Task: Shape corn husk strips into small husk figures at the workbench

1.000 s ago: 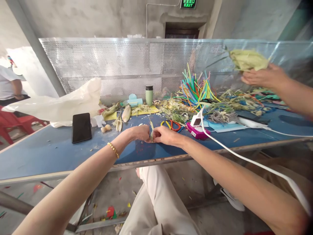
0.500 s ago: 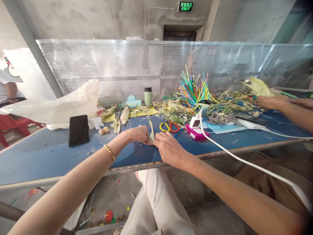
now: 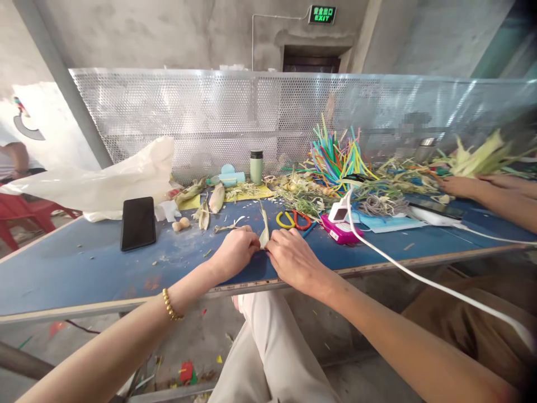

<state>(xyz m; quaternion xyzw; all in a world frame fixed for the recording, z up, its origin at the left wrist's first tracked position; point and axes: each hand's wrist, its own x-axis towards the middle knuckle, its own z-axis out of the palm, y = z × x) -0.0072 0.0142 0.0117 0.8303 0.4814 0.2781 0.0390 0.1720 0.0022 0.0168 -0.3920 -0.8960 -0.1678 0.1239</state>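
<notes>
Red-yellow tool (image 3: 295, 216) just beyond right hand (image 3: 296, 258); purple box (image 3: 340, 230) farther right; phone (image 3: 138, 224) left; bottle (image 3: 256, 169) behind. Husk strip (image 3: 264, 232) near table edge (image 3: 241, 285); left hand (image 3: 235, 252), right hand: fingers closed, pinching base. Co-worker's husk (image 3: 480, 158): raised one second ago, now lower.

Hands (image 3: 235, 253) nearer tbl edge (image 3: 251, 284) now
</notes>
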